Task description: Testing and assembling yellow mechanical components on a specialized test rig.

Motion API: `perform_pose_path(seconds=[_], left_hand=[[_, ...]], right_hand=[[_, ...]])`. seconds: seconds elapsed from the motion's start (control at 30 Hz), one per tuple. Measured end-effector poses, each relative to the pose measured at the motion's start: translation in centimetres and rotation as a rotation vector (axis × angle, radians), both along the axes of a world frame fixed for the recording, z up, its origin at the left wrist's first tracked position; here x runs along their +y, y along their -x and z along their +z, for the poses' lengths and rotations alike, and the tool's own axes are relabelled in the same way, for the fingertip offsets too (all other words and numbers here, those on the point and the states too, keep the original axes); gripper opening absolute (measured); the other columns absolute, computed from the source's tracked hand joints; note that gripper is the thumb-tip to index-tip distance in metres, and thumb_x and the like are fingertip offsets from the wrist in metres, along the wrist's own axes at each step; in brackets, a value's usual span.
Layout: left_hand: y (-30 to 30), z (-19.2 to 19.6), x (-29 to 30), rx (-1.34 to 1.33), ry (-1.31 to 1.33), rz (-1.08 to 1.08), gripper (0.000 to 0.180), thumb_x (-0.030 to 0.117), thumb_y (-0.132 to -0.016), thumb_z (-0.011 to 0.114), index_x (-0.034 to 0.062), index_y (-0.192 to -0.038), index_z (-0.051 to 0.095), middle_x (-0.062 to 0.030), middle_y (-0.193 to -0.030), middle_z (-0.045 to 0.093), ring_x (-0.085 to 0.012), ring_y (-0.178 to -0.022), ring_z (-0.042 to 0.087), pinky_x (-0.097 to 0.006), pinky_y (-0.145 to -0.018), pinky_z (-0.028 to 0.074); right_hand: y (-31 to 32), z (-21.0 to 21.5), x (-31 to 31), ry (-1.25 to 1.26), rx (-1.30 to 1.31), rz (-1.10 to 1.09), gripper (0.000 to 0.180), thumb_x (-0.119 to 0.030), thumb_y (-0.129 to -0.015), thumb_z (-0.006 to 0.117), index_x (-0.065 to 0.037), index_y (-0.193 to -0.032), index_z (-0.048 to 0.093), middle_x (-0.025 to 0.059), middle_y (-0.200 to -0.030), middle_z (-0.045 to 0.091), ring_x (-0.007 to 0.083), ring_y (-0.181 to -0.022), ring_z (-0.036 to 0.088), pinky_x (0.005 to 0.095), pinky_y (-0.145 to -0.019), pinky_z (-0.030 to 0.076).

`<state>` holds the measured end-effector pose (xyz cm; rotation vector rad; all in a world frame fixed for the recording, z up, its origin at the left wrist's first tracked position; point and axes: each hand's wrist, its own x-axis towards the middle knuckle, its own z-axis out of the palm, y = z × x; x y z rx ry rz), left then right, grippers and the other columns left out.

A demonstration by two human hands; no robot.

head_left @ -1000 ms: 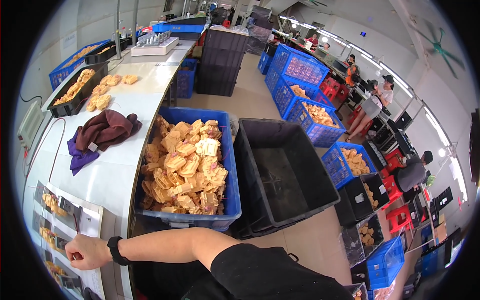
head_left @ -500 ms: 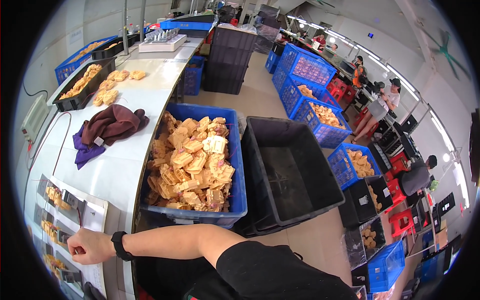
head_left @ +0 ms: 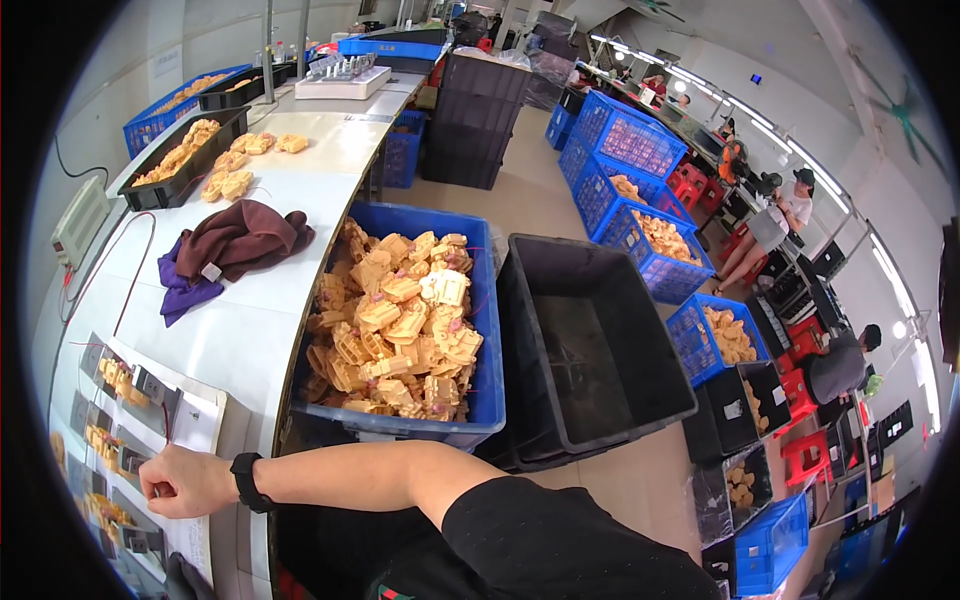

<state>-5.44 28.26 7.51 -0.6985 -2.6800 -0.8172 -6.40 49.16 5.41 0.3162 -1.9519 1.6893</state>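
Curling near 3 tan parts (head_left: 104,440) | hands (head_left: 187,481): right bent inward (grasp unclear), left can't tell | 1 black wristband (head_left: 249,483)

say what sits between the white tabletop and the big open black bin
In the head view, a blue crate heaped with tan parts stands between them.
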Motion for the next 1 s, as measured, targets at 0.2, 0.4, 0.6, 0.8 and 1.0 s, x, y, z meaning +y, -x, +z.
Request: perform_pose_path(seconds=[0.2, 0.4, 0.6, 0.8, 1.0], left_hand=[[-0.05, -0.02, 0.13, 0.006, 0.028, 0.010, 0.033, 0.024, -0.095, 0.063, -0.0039, -0.111, 0.067, -0.0197, -0.106, 0.069, -0.0295, -0.094, 0.066, -0.037, -0.084, 0.051], [-0.17, 0.47, -0.08, -0.098, -0.022, -0.029, 0.034, 0.024, -0.097, 0.061, -0.0067, -0.112, 0.065, -0.0217, -0.108, 0.068, -0.0304, -0.096, 0.065, -0.037, -0.087, 0.050], [-0.13, 0.46, 0.07, -0.070, 0.002, -0.025, 0.034, 0.024, -0.097, 0.059, -0.0063, -0.113, 0.065, -0.0219, -0.108, 0.068, -0.0308, -0.097, 0.065, -0.037, -0.087, 0.050], [-0.09, 0.38, 0.05, -0.063, 0.011, -0.019, 0.033, 0.024, -0.097, 0.060, -0.0049, -0.113, 0.066, -0.0202, -0.108, 0.069, -0.0299, -0.096, 0.066, -0.037, -0.086, 0.050], [-0.21, 0.29, 0.01, -0.023, 0.001, -0.026, 0.032, 0.023, -0.097, 0.061, -0.0044, -0.112, 0.067, -0.0197, -0.107, 0.069, -0.0298, -0.096, 0.066, -0.036, -0.085, 0.051]], right_hand=[[0.19, -0.33, 0.15, -0.008, -0.011, 0.001, 0.013, -0.010, -0.079, 0.063, 0.002, -0.075, 0.062, 0.0091, -0.062, 0.062, 0.0162, -0.054, 0.058, 0.0279, -0.052, 0.044], [0.47, -0.49, -0.24, -0.001, 0.020, 0.008, 0.014, -0.012, -0.078, 0.064, 0.001, -0.075, 0.062, 0.0090, -0.062, 0.062, 0.0167, -0.055, 0.059, 0.0286, -0.053, 0.044], [0.57, -0.63, -0.16, 0.013, 0.004, 0.003, 0.014, -0.013, -0.077, 0.064, 0.002, -0.074, 0.062, 0.0091, -0.062, 0.061, 0.0172, -0.054, 0.058, 0.0291, -0.053, 0.044], [0.71, -0.73, -0.14, 0.003, 0.006, -0.001, 0.014, -0.012, -0.077, 0.064, 0.002, -0.074, 0.062, 0.0091, -0.062, 0.061, 0.0171, -0.055, 0.058, 0.0291, -0.053, 0.044], [0.33, -0.39, -0.12, 0.006, -0.002, -0.005, 0.014, -0.012, -0.077, 0.063, 0.002, -0.075, 0.063, 0.0094, -0.062, 0.062, 0.0168, -0.055, 0.058, 0.0290, -0.053, 0.044]])
